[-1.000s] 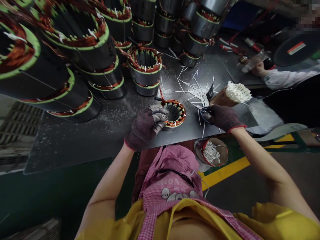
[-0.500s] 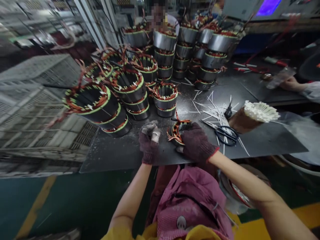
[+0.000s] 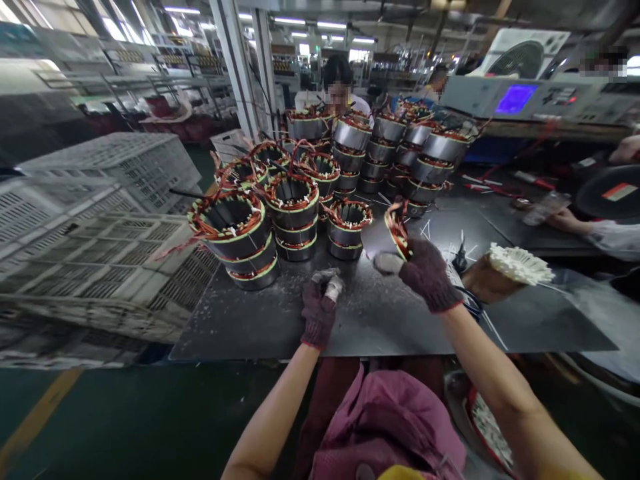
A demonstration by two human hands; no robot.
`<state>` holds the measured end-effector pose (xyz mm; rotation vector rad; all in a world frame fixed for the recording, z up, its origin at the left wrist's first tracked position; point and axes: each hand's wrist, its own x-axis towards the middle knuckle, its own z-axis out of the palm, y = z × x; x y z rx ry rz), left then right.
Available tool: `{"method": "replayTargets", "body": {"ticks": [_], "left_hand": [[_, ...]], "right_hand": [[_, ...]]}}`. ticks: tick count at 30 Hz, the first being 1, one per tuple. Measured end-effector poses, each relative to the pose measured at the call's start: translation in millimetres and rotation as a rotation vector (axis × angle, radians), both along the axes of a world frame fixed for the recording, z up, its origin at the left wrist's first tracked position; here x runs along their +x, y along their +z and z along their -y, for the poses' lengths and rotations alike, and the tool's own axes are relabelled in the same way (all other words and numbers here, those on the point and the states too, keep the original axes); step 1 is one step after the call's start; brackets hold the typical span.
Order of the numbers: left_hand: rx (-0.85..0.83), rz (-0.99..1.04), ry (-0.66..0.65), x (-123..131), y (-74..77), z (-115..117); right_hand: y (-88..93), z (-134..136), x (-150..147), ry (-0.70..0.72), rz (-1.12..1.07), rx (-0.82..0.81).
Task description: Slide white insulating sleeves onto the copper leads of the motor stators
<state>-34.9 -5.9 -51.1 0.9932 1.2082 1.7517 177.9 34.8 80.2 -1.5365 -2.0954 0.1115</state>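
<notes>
My right hand (image 3: 427, 275), in a dark knit glove, is shut on a small wound motor stator (image 3: 396, 230) and holds it tilted above the dark metal table (image 3: 240, 330). Copper windings show along its rim. My left hand (image 3: 320, 310), gloved with pale tape on the fingers, rests just above the table with its fingers closed on nothing. Stacks of wound stators (image 3: 293, 207) stand ahead of it. To the right of my right hand lies a bundle of white sleeving (image 3: 517, 263) in brown paper, and my right wrist partly hides blue-handled scissors (image 3: 473, 303).
Stacked white plastic crates (image 3: 105, 220) stand left of the table. A co-worker's sleeved arm (image 3: 613, 239) reaches in at right, beyond a black disc (image 3: 620, 200). A machine with a blue screen (image 3: 515, 99) stands behind. A basin of white sleeving (image 3: 487, 427) sits below the table edge.
The stator has gone from under my left hand into my right hand and risen off the table. My right hand let go of the scissors, and my view has tilted upward.
</notes>
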Motion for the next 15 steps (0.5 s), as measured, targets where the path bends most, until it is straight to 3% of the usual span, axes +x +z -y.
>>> {"method": "replayTargets", "body": {"ticks": [4,7,9,12,15], "left_hand": [[-0.045,-0.011,-0.020,-1.5,-0.8,1.4],[-0.090,-0.028,-0.020,-2.3,-2.3,1.6],[-0.117,-0.039,-0.018,-3.1,-2.1,3.4],[-0.139,-0.049,-0.031,-5.2,0.9,8.9],[-0.153,-0.024,-0.065,-6.9,5.7,14.9]], "right_hand": [[44.9,-61.8,-42.1,0.007,0.112,0.212],[66.3,-105.8,-71.3,0.080,0.372,0.117],[71.0,-122.5,-79.4,0.142,0.490,0.066],[55.9,-122.5,-68.9,0.206,0.335,0.193],[10.2,-103.3,-49.0,0.064,-0.081,0.384]]}}
